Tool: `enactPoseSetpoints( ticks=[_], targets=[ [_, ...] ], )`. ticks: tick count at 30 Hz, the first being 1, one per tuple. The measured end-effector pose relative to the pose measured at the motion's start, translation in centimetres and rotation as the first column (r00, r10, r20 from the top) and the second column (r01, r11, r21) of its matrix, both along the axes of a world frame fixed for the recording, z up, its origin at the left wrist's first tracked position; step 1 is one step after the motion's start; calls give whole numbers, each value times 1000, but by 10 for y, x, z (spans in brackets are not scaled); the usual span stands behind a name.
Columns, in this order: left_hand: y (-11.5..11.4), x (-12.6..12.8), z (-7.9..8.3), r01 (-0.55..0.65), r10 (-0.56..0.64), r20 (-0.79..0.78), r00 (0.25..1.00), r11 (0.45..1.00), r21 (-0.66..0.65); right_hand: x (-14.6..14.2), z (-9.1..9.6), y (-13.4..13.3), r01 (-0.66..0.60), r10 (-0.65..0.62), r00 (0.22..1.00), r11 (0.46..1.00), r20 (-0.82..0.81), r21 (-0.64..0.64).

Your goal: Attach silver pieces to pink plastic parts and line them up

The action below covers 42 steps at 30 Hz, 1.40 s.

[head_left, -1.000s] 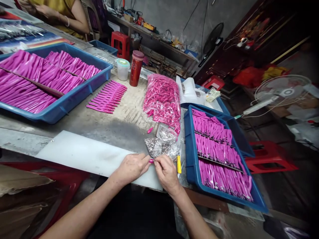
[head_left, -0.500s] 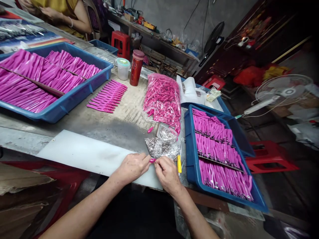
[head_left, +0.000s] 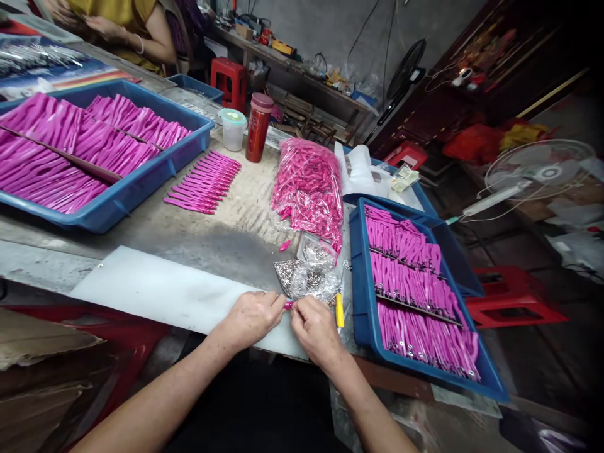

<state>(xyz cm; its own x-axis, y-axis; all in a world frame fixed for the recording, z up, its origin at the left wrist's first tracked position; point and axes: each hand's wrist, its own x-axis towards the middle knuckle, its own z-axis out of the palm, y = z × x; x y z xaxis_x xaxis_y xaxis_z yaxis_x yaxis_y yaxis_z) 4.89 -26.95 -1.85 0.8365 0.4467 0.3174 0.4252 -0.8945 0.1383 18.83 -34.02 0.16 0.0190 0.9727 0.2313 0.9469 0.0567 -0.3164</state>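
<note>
A small pink plastic piece (head_left: pixel 288 305) shows between my two hands, above the right end of a white board (head_left: pixel 165 286). My left hand (head_left: pixel 255 316) is closed on its left end. My right hand (head_left: pixel 315 327) is pinched close at its right end; what those fingertips grip is hidden. Just beyond the fingers lies an opened clear bag of small metal parts (head_left: pixel 309 277). A yellow-handled tool (head_left: pixel 339 310) rests right of my right hand. One loose pink piece (head_left: pixel 285 245) lies near a large bag of similar pink pieces (head_left: pixel 309 182).
Blue trays of long pink parts stand at the left (head_left: pixel 141 195) and right (head_left: pixel 363 283). A row of pink parts (head_left: pixel 205 182) lies mid-table, near a red tumbler (head_left: pixel 258 129) and a lidded plastic tub (head_left: pixel 233 132). Another person (head_left: pixel 127 31) sits at the far left.
Almost nothing differs. My right hand has shifted very slightly at the pink piece, while my left hand keeps its place.
</note>
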Motion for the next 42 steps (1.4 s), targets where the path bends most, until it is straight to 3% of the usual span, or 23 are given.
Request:
enactPoseSetpoints(
  ticks=[6, 18, 26, 32, 35, 38, 42],
  targets=[
    [0, 1, 2, 4, -4, -8, 1000, 1000, 19, 0, 1, 1, 33, -40, 990, 998, -132, -50],
    [-1, 1, 1, -8, 8, -30, 1000, 1000, -6, -2, -3, 4, 28, -30, 999, 998, -34, -59],
    [1, -1, 4, -28, 28, 3, 1000, 996, -80, 4, 3, 3, 105, -122, 979, 988, -166, -112],
    [6, -4, 6, -12, 41, 129, 991, 977, -215, 9, 15, 2, 139, -198, 898, 975, -394, -172],
    [9, -7, 15, 37, 48, 176, 983, 891, -452, 10, 17, 2, 137, -191, 840, 980, -508, -142],
    [12, -10, 26, 108, 53, 210, 976, 720, -686, 9, 15, 2, 135, -186, 781, 982, -596, -130],
    [13, -12, 31, 136, 74, 199, 977, 500, -856, 5, 13, 3, 123, -189, 718, 982, -670, -145]
  ],
)
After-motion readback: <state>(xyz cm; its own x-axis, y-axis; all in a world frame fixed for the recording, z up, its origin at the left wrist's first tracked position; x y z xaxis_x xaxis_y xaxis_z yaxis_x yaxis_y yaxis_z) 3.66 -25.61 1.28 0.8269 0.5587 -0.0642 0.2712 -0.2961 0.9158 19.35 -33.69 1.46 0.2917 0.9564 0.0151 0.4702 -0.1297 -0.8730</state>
